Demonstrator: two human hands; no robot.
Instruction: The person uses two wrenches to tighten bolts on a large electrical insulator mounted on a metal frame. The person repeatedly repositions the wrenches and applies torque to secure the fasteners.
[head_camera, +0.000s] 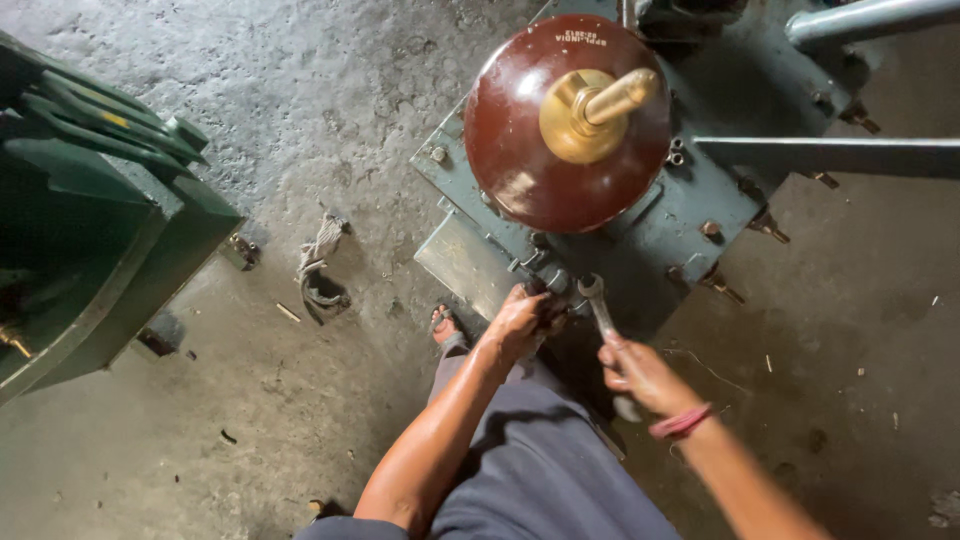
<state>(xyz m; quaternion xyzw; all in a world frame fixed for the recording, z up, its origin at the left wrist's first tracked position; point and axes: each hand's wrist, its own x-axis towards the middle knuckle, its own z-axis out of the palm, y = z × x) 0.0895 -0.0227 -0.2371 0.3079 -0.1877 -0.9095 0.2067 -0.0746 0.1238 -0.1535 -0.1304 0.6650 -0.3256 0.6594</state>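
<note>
Grey, dusty concrete floor is seen all around, with small scraps and a twisted rag lying on it. On the left a green metal box is stood. Near the top a grey-green metal machine top is seen, with bolts along its edge. On it a big, shiny, dark red dome is fixed, and a brass stud sticks out of its middle.

A steel spanner is held by the right hand. The fingers are closed tight around the lower part of its handle, and its ring end is set over a bolt at the near edge of the machine top. The spanner looks hard, stiff and quite heavy, and it may be slippery if oily. It is best held low on the handle, far from the ring, as is done now.

The left hand is pressed against the same edge, just beside the ring end. Its fingers are curled over something small and dark there; what is gripped cannot be told. A foot in a sandal is seen below, just beside the left hand.
</note>
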